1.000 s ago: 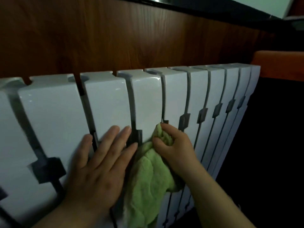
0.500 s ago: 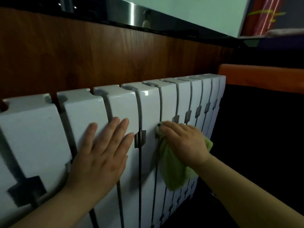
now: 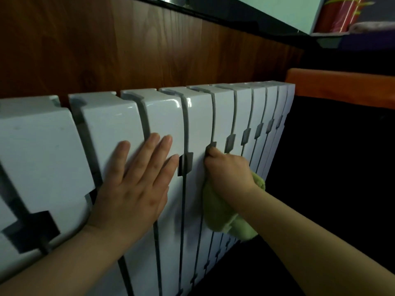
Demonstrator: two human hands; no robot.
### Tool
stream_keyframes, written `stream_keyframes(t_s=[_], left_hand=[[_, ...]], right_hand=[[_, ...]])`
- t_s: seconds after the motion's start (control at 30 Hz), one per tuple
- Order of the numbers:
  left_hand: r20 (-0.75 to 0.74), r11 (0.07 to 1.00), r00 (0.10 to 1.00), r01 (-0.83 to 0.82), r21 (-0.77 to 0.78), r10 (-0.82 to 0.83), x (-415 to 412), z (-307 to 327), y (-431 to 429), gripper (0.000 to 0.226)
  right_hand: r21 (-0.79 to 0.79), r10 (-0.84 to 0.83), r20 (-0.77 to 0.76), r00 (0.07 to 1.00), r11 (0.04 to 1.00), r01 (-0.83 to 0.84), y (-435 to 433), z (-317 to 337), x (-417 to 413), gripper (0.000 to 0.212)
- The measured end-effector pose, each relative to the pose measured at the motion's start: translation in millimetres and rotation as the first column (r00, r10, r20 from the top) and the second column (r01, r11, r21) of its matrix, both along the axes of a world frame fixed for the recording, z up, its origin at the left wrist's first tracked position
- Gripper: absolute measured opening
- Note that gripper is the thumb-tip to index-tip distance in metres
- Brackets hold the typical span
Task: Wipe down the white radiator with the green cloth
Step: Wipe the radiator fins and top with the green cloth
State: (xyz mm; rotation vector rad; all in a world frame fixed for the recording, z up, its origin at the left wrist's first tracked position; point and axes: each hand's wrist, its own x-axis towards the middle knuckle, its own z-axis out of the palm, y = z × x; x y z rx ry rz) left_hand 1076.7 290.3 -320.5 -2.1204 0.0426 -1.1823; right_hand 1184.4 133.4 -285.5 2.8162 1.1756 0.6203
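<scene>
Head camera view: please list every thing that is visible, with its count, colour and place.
radiator: one, white, left to centre.
wood panel: one, brown, behind the radiator.
sill: one, black, above the wood panel.
furniture edge: one, orange, right of the radiator.
cloth: one, green, on the radiator under the right hand.
left hand: one, flat on the radiator.
right hand: one, grips the cloth at a slot.

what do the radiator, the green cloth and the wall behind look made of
Radiator: likely metal with glossy white paint or enamel; sharp highlights on its rounded top edges.
Green cloth: soft fuzzy fabric, probably microfibre or terry; matte nap, limp folds.
Wall panel: brown wood or wood-look laminate; grain pattern shows.
</scene>
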Motion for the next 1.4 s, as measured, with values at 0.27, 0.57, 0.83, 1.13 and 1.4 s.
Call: stream_keyframes(t_s=[0.27,0.57,0.83,1.13,1.4], left_hand=[[0.037,1.0,0.999,0.016,0.007,-0.017,1.7,-1.8,1.4,0.057],[0.014,1.0,1.0,-0.019,-0.004,0.019,-0.5,-1.6,-0.4,0.063],[0.079,0.997,0.995,0.058,0.05,-0.062,3.1,-2.3,3.4,0.05],[0.07,0.998,0.996,0.06,0.036,-0.062,1.7,-1.9,1.5,0.047],[0.085,0.996,0.993,0.082,0.018,-0.083,1.7,-0.8,0.0,0.049]], right_hand=[[0.598,0.202,-0.633,0.747,0.74,0.307,0.2,17.6,6.0,0.027],[0.768,0.577,-0.622,0.53,0.315,0.558,0.6,-4.4,-14.6,0.024],[0.461,0.083,-0.515,0.853,0.866,0.194,-13.7,-2.9,0.6,0.036],[0.764,0.062,-0.436,0.898,0.552,0.334,-5.2,15.0,8.4,0.007],[0.642,-0.054,-0.285,0.957,0.73,0.232,-0.6,35.5,0.4,0.017]])
